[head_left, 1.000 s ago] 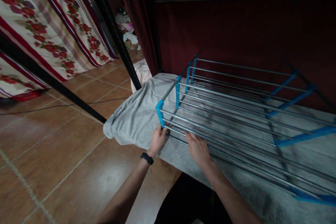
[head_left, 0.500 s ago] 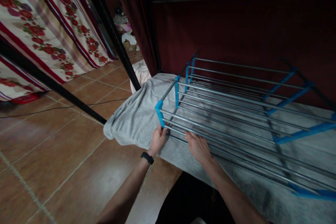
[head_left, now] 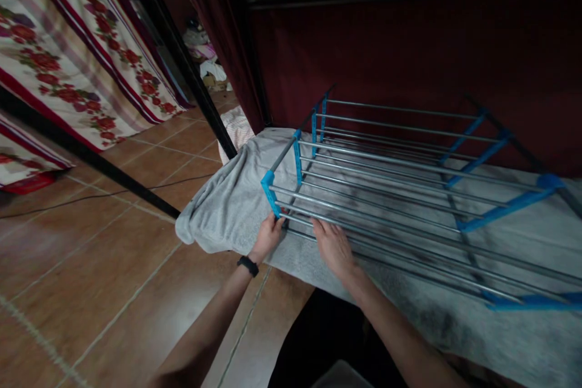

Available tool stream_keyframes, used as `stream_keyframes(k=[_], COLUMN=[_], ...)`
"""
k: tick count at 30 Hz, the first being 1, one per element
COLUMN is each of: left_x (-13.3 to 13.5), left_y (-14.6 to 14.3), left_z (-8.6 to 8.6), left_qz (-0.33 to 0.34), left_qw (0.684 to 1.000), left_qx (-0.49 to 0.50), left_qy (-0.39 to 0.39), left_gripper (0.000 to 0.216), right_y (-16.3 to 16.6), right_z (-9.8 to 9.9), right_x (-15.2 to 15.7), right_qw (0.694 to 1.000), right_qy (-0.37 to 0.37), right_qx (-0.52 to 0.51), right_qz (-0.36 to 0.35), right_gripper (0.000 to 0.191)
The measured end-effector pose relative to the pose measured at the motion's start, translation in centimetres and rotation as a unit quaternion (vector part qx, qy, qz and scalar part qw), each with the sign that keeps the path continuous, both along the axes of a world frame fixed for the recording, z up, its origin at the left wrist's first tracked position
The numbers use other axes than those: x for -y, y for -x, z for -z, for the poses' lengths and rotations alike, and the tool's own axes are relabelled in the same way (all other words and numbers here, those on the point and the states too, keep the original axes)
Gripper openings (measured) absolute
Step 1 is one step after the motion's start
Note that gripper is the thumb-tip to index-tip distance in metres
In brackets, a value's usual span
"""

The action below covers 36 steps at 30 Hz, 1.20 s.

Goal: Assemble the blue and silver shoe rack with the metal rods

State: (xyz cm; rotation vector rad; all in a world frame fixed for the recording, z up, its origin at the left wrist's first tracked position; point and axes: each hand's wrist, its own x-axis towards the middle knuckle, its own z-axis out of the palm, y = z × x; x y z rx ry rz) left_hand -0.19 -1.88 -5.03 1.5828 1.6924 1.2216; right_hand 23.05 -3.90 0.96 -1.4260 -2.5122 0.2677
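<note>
A rack of silver metal rods with blue plastic end pieces [head_left: 391,176] lies on a grey towel [head_left: 227,200] spread over a low surface. My left hand [head_left: 268,235], with a black band on the wrist, grips the rack's near left corner at the blue end piece. My right hand [head_left: 334,245] rests on the nearest rods a little to the right, fingers curled over one of them.
Brown tiled floor [head_left: 91,267] stretches to the left, crossed by a black diagonal bar [head_left: 91,157] and a thin cable. A floral curtain [head_left: 68,54] hangs at the far left. Dark red fabric walls [head_left: 409,54] stand behind the rack. Clothes lie in the far corner.
The view has shifted a little, so the rack and both hands sit slightly further left and higher in the picture. Both hands keep their hold on the rack.
</note>
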Motion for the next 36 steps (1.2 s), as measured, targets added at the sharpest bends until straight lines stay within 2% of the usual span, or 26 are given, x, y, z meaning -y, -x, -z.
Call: stream_keyframes(k=[2, 4, 7, 9, 12, 16, 27, 36], left_x=[-0.1, -0.2, -0.4, -0.4, -0.4, -0.4, -0.6, -0.5], left_y=[0.1, 0.2, 0.7, 1.2, 1.9, 2.1, 1.4, 1.1], left_z=[0.0, 0.1, 0.7, 1.2, 1.9, 2.3, 2.9, 3.5], left_qz=[0.013, 0.017, 0.032, 0.057, 0.090, 0.111, 0.067, 0.037], left_qw=[1.000, 1.000, 0.999, 0.998, 0.995, 0.993, 0.997, 0.999], left_qx=[0.006, 0.012, 0.018, 0.021, 0.030, 0.035, 0.030, -0.006], left_qy=[-0.001, -0.004, 0.001, 0.013, 0.025, 0.035, 0.021, 0.023], left_gripper=[0.020, 0.021, 0.022, 0.026, 0.038, 0.047, 0.029, 0.034], right_y=[0.1, 0.1, 0.2, 0.3, 0.4, 0.3, 0.1, -0.2], right_z=[1.5, 3.3, 5.5, 6.3, 6.5, 6.3, 5.9, 6.2], right_x=[1.7, 2.9, 3.0, 2.2, 0.6, 0.0, -0.4, -0.5], right_qw=[0.996, 0.993, 0.999, 0.999, 0.996, 0.994, 0.994, 0.994], right_qy=[-0.065, -0.080, -0.040, -0.003, 0.044, 0.067, 0.070, 0.075], right_qx=[-0.011, -0.009, 0.015, 0.034, 0.057, 0.059, 0.070, 0.066], right_qz=[-0.057, -0.083, -0.001, 0.042, 0.050, 0.057, 0.053, 0.044], right_gripper=[0.049, 0.050, 0.044, 0.039, 0.032, 0.036, 0.042, 0.043])
